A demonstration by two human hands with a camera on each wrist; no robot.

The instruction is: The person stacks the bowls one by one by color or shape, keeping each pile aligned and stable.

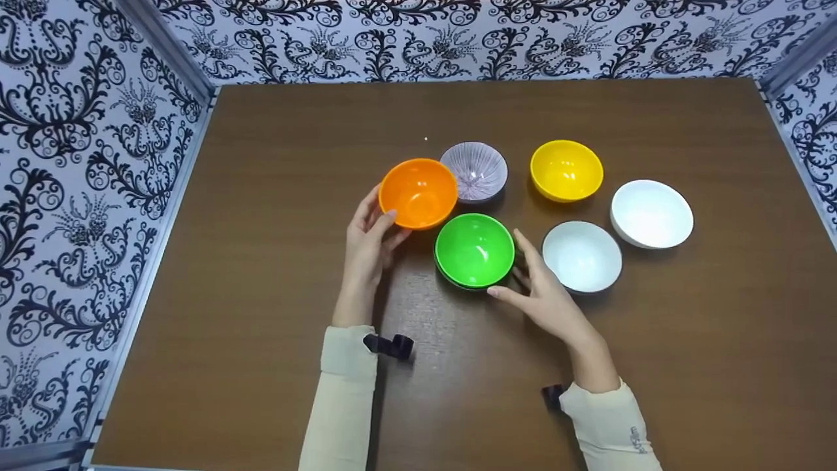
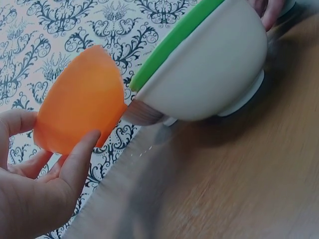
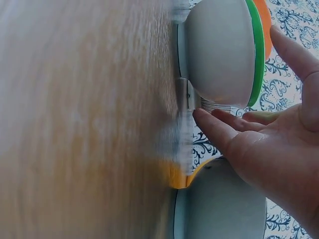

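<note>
My left hand point(image 1: 369, 235) grips an orange bowl point(image 1: 418, 193) by its left side. In the left wrist view the orange bowl point(image 2: 82, 102) is held up off the table, thumb on one side and fingers on the other. A green bowl point(image 1: 476, 250) sits nested in a white bowl point(image 2: 214, 64), only its rim showing from the side. To the right of this stack is my right hand point(image 1: 546, 297), its thumb and fingers spread around the near right side. In the right wrist view the fingers point(image 3: 219, 129) lie extended beside the white bowl.
A purple-grey striped bowl point(image 1: 476, 171) stands behind the stack, partly overlapped by the orange one. Further right are a yellow bowl point(image 1: 566, 170), a pale white bowl point(image 1: 582, 256) and another white bowl point(image 1: 652, 214). Patterned panels point(image 1: 418, 42) border the brown table point(image 1: 274, 196).
</note>
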